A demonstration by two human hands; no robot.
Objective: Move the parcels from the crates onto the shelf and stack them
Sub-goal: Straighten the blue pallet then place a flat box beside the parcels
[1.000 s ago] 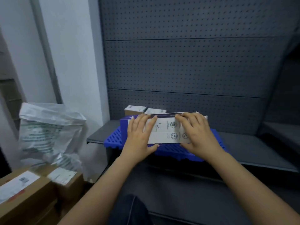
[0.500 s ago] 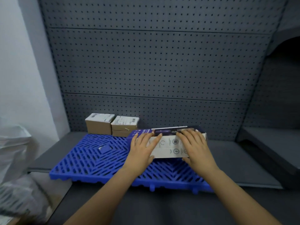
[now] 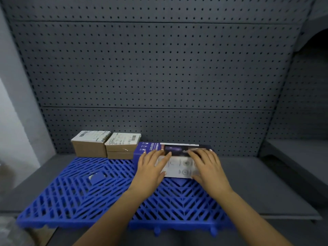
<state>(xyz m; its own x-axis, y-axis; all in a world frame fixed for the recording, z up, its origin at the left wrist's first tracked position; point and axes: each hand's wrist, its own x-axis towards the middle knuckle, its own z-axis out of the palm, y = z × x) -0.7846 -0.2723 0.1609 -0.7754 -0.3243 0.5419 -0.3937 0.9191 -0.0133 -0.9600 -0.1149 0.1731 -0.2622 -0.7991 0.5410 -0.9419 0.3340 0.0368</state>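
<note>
Matt grey metal for perforated back panel [image 3: 159, 68] and smooth shelf [image 3: 262, 183]. Slightly glossy blue plastic for the pallet [image 3: 79, 192]. Brown cardboard under white paper labels [image 3: 92, 136] on far-left parcels [image 3: 90, 150], smooth printed card on the long box [image 3: 179, 167].

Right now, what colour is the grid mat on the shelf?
Bright blue, with open chevron slats; the head view shows the mat best.

The long box [image 3: 179, 167] has a blue end with white capitals beginning "AMBIANC"; the rest cannot be seen. Smaller characters beside them are too blurred to read. Its white face carries round symbols without legible words. The left cardboard parcel [image 3: 90, 149] and the parcel beside it [image 3: 122, 148] carry white barcode labels with print too small to read.
</note>
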